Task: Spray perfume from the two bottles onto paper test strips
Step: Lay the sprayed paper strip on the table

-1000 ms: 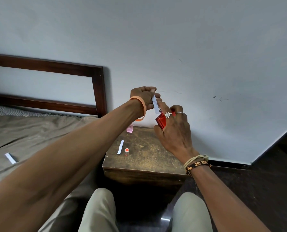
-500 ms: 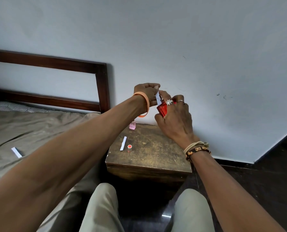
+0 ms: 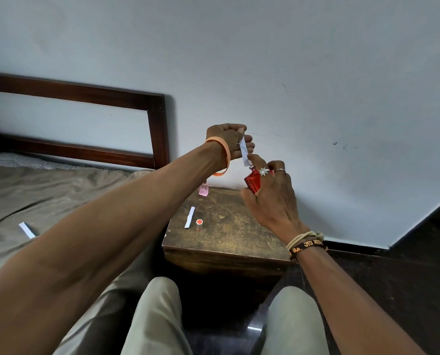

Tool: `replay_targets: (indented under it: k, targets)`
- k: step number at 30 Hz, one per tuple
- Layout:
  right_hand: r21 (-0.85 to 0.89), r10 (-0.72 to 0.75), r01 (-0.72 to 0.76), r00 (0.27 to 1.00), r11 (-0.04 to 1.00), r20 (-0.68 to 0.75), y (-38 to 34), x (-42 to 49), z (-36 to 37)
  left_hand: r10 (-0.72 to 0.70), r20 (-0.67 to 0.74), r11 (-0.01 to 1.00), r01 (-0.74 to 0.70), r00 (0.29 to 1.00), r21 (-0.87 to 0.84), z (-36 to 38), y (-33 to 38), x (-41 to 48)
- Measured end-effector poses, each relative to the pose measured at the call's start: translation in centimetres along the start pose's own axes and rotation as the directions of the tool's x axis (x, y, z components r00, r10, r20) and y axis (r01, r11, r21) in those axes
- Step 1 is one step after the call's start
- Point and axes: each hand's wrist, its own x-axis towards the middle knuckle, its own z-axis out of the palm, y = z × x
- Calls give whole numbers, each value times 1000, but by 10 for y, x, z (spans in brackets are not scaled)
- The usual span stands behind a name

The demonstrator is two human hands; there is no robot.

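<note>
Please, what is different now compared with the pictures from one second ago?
Almost nothing. The left hand still pinches the paper strip beside the nozzle of the red bottle, which the right hand still grips. Nothing was taken or released. The pink bottle, the second strip and the cap stay on the wooden table.

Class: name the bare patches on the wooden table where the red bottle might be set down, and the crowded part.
Free: the table right of the red cap, across to its right edge, and along its front. Crowded: the left edge, with pink bottle, paper strip, cap.
</note>
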Motion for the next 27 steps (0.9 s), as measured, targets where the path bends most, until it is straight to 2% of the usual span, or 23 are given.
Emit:
replay_targets:
  k: [4,8,14,18,22,25,27]
  targets:
    - [63,-19,23,998,998,-58,-9,10,-10,11,-20,1000,-11,1000,3,1,-1,2]
    - [75,0,2,1000,997,-22,-16,25,-16,23,-35,1000,-22,999,21,0,-3,4]
    - [139,-19,32,995,990,-95,-7,12,-8,18,-31,1000,-18,999,8,-8,-4,9]
    - [317,86,-60,994,946,-70,8,-3,8,7,-13,999,-6,1000,52,-12,-22,10]
    - [416,295,-269,956,869,3,31,-13,29,-56,89,978,36,994,207,-17,-55,9]
    - [469,300,-298,951,832,72,44,-17,39,-151,217,954,85,964,288,-18,-83,9]
    - [502,280,-277,957,819,71,51,-20,44,-187,256,954,113,949,277,-16,-101,11]
